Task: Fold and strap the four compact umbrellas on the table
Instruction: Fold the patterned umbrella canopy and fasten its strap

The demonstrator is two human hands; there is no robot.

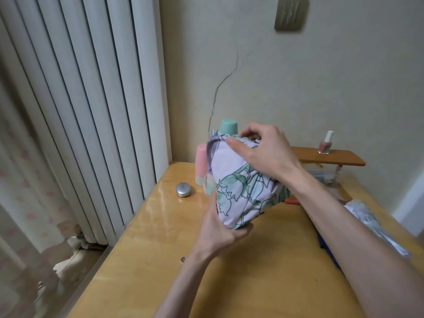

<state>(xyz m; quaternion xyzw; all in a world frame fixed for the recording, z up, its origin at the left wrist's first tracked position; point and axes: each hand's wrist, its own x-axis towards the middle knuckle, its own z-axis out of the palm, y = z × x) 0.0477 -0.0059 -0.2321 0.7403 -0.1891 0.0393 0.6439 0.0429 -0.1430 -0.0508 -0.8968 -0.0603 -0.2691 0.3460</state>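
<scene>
Floral umbrella (238, 187) btwn hands: left hand (226, 235) under, right hand (263, 152) atop.

Curled left hand (219, 232) below right hand (263, 154)

White vertical blinds (91, 111) fill the upper left, a pale patterned curtain (20, 203) the left edge. The cream wall (332, 88) at upper right bears a thin crack (226, 78) and a grey-green plate (290, 13). Below: glossy wooden table (149, 249); small brown shelf (344, 159), centre right.
</scene>
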